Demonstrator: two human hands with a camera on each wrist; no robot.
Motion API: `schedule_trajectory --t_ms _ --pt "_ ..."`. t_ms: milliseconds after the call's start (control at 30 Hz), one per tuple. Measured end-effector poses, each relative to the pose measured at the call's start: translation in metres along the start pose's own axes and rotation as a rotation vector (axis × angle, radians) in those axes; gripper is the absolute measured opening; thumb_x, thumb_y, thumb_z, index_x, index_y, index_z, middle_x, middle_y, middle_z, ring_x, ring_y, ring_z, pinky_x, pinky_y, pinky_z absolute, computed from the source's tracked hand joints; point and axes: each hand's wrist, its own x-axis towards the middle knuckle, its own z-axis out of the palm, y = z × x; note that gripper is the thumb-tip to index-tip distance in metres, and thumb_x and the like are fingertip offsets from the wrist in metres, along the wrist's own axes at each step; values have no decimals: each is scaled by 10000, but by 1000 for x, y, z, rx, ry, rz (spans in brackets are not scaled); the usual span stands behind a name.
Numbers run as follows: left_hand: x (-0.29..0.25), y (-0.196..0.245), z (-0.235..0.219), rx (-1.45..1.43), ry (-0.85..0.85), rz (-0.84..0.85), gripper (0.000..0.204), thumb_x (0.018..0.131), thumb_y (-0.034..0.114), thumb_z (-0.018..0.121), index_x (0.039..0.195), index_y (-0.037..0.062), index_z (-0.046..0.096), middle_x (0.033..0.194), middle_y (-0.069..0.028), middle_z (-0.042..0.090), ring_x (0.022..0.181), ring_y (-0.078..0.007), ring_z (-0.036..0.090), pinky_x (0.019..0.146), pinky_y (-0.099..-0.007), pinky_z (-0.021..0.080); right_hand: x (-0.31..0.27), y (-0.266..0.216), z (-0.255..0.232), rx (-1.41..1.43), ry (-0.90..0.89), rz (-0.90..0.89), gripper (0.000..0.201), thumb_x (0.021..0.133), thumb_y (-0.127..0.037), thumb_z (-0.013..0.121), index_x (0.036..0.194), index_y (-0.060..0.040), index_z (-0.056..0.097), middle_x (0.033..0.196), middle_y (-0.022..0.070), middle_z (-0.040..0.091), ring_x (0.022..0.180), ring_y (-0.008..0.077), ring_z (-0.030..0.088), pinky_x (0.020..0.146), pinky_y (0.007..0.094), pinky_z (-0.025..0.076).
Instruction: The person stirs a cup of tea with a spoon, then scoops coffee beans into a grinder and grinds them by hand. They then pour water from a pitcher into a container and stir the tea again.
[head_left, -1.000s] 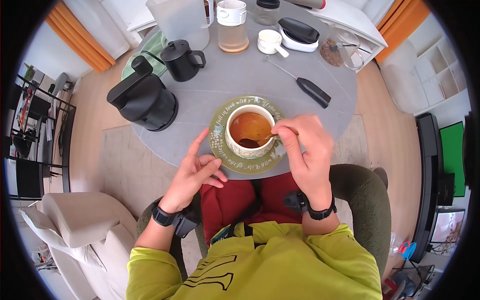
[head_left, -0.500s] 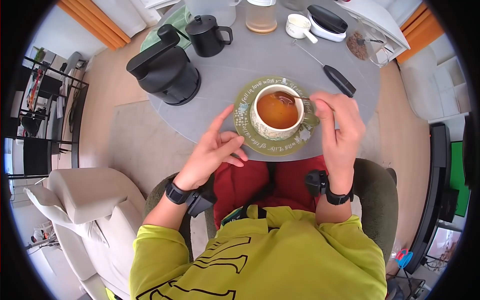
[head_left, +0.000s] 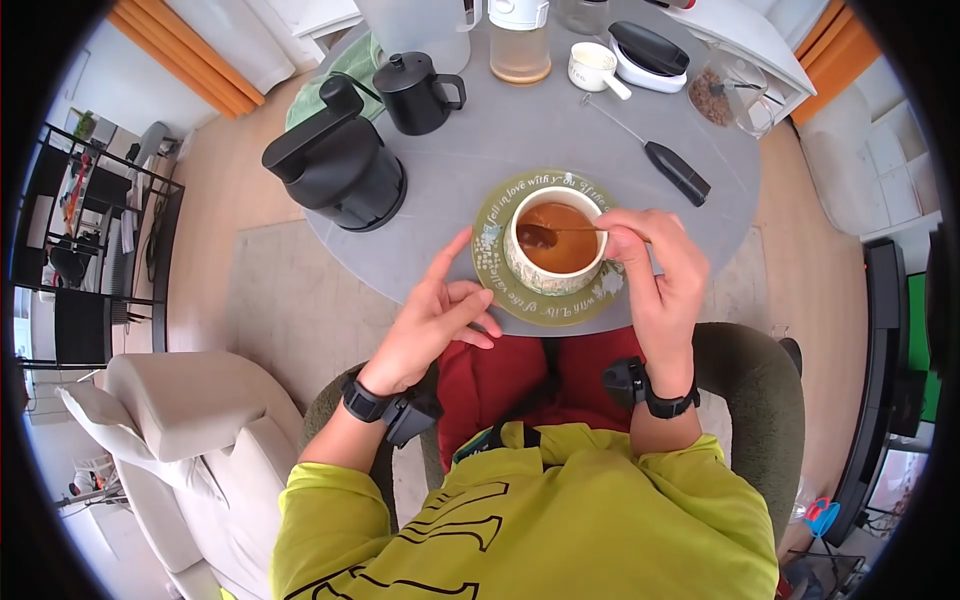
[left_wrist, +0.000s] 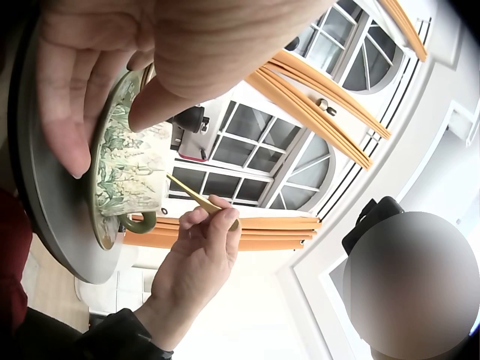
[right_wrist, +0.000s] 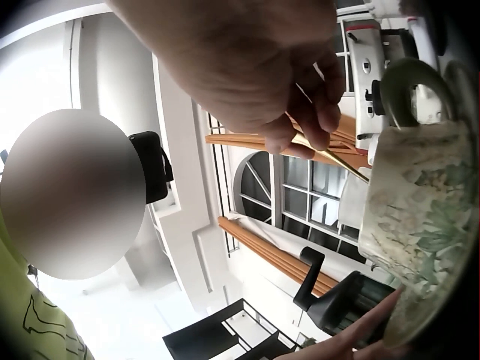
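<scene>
A patterned teacup (head_left: 548, 281) of amber-brown liquid (head_left: 572, 252) stands on a green lettered saucer (head_left: 522, 304) near the table's front edge. Between thumb and fingers, my right hand (head_left: 662, 275) pinches a thin gold spoon (left_wrist: 193, 196) over the cup's right rim. The spoon slants into the cup, its bowl showing dark at the left side of the liquid. At the saucer's left edge is my left hand (head_left: 430, 320), fingers loosely spread and holding nothing, the index fingertip right at the rim. The cup's green handle (left_wrist: 139, 223) shows in the left wrist view.
On the left of the table stand a black kettle-like appliance (head_left: 345, 170) and a black lidded pot (head_left: 415, 95). A black handheld frother (head_left: 678, 172) lies at right. Farther back are a glass jar (head_left: 520, 52), a small white handled cup (head_left: 592, 66) and a clear container (head_left: 715, 95).
The spoon's bowl has moved from the cup's front to its back, then to the left side of the liquid. The right hand moves with it; the left hand stays beside the saucer. The head view has shifted.
</scene>
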Motion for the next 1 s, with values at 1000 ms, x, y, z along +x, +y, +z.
schedule_trajectory --t_ms 1000 --pt "3 -4 -4 18 -25 -7 711 951 75 522 1505 164 86 957 -101 590 797 -178 641 696 -308 565 -5 11 -7 -109 122 -31 56 855 -70 633 869 -23 659 724 69 619 640 209 548 663 305 391"
